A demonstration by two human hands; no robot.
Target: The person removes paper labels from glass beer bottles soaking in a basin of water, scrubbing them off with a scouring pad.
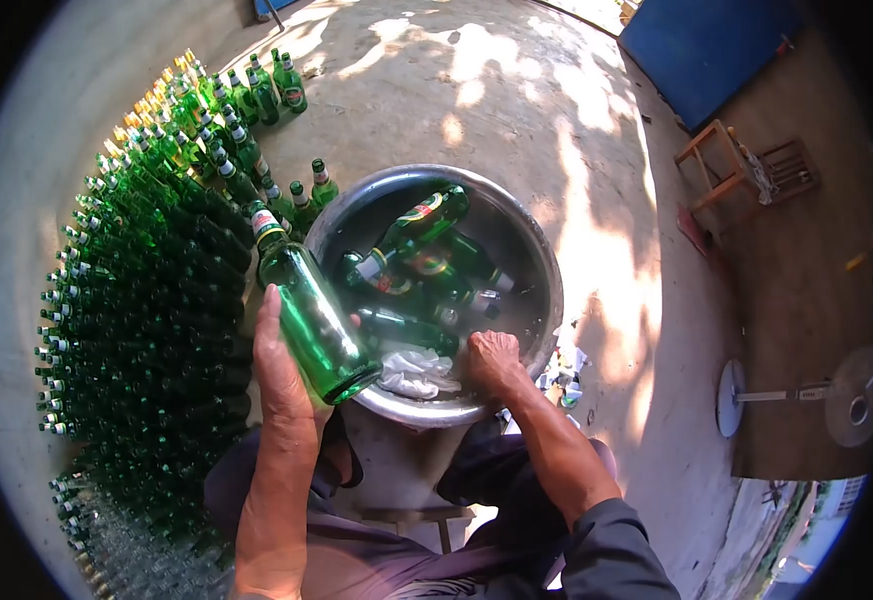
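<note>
A green glass beer bottle (315, 315) is tilted in my left hand (279, 362), its neck toward the upper left and its base over the near left rim of the metal basin (555, 255). The main body of this bottle looks bare of a label. My right hand (498, 360) is closed above the basin's near right side; what its fingers hold, if anything, is hidden. Several green bottles (412, 232) lie in the water, some with red and gold labels. White crumpled material (417, 372) sits at the basin's near side, left of my right hand.
Many green bottles (147, 300) stand packed together on the left, with clear ones (147, 545) nearest me. Label scraps (567, 370) lie right of the basin. Farther right are a wooden frame (722, 165), a standing fan (857, 402) and a blue panel (707, 50).
</note>
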